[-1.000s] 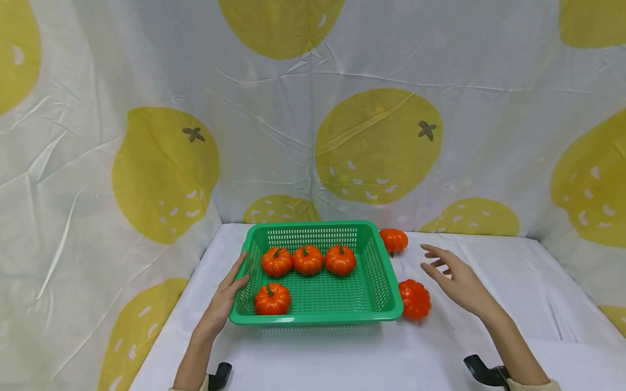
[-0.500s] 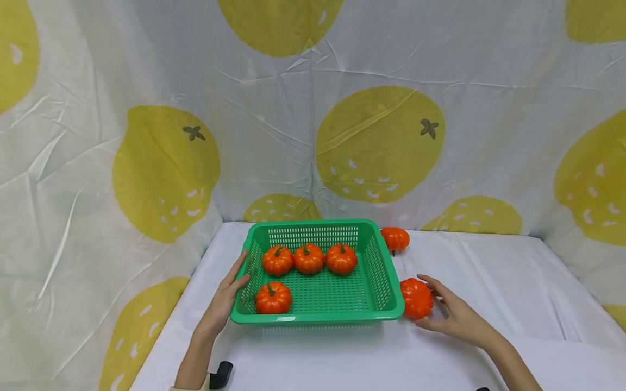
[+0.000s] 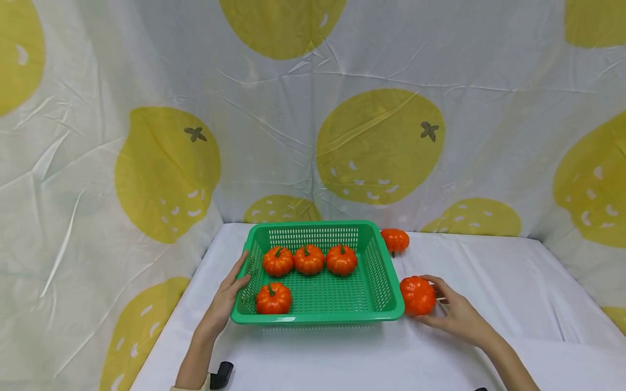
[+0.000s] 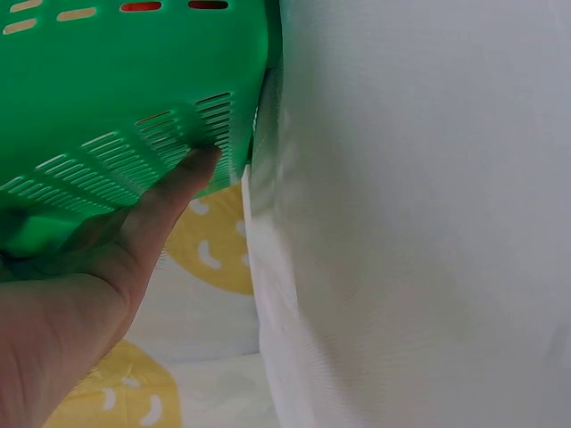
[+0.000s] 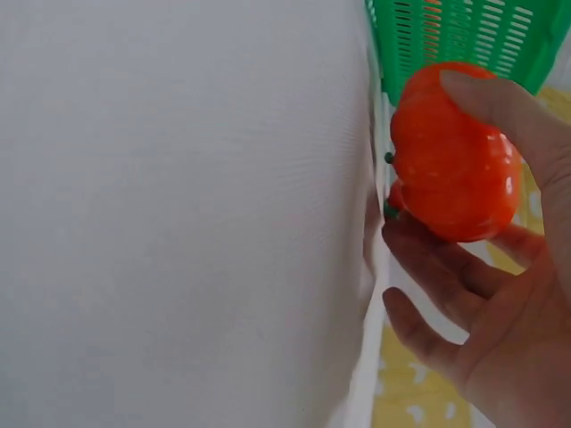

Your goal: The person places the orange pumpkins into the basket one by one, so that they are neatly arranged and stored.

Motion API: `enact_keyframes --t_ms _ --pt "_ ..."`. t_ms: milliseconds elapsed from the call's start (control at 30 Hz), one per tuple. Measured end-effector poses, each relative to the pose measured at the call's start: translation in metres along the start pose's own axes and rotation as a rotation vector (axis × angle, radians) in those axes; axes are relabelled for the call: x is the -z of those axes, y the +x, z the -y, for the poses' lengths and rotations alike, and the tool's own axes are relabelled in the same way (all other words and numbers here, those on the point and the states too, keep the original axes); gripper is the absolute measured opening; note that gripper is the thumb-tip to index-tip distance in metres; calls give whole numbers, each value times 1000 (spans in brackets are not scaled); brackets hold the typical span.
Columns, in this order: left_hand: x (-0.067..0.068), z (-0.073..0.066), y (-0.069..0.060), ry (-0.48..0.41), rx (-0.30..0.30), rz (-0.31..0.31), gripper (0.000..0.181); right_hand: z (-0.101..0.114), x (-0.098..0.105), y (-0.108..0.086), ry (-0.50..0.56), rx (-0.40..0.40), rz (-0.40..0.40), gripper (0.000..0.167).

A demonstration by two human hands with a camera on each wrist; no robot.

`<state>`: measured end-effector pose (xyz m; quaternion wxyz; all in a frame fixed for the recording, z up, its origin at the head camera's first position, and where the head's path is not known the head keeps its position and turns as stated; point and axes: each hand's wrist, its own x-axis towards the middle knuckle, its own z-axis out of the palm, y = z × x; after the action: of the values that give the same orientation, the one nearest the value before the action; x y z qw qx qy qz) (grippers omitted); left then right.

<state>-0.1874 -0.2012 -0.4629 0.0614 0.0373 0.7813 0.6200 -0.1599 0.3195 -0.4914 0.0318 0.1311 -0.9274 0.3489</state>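
Note:
A green basket (image 3: 323, 316) holds several orange pumpkins, three in a row at the back and one (image 3: 273, 298) at the front left. My left hand (image 3: 219, 302) lies against the basket's left side, fingers extended; in the left wrist view, a straight digit of the left hand (image 4: 98, 285) touches the slotted wall (image 4: 134, 53). To the right of the basket, my right hand (image 3: 456, 315) grips another pumpkin (image 3: 417, 296) between thumb and fingers. The right wrist view has this pumpkin (image 5: 455, 169) on its side, stem facing left, in the right hand (image 5: 508, 330).
One more orange pumpkin (image 3: 395, 240) lies on the white cloth beyond the basket's back right corner. Behind the table (image 3: 489, 271) hangs a pale curtain with a yellow lemon print. Black wrist mounts show near the lower edge.
My right hand has come down and left onto the pumpkin beside the basket and now grips it. That pumpkin has shifted slightly up and right. The left hand has stayed in place.

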Motion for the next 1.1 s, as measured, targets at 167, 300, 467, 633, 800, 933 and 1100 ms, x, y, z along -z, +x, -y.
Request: enact_keyframes --t_ms 167,300,467,633,800,933,1100 --pt "0 0 0 5 -1 -1 59 1 8 0 -16 -60 -14 87" --pt "0 0 -1 4 0 -2 59 3 16 0 -24 -87 -28 83" --pt "1 0 -1 3 -3 -4 59 5 22 -1 -27 -147 -28 80" --pt "1 0 -1 3 -3 -2 59 5 22 -1 -44 -169 -44 79" --pt "2 0 0 3 -3 -1 59 1 22 -2 -89 -126 -79 76" --pt "2 0 0 -3 -1 3 59 -1 23 -4 -122 -139 -64 77" --pt "1 0 0 -4 1 5 59 -3 21 -5 -127 -153 -39 77"
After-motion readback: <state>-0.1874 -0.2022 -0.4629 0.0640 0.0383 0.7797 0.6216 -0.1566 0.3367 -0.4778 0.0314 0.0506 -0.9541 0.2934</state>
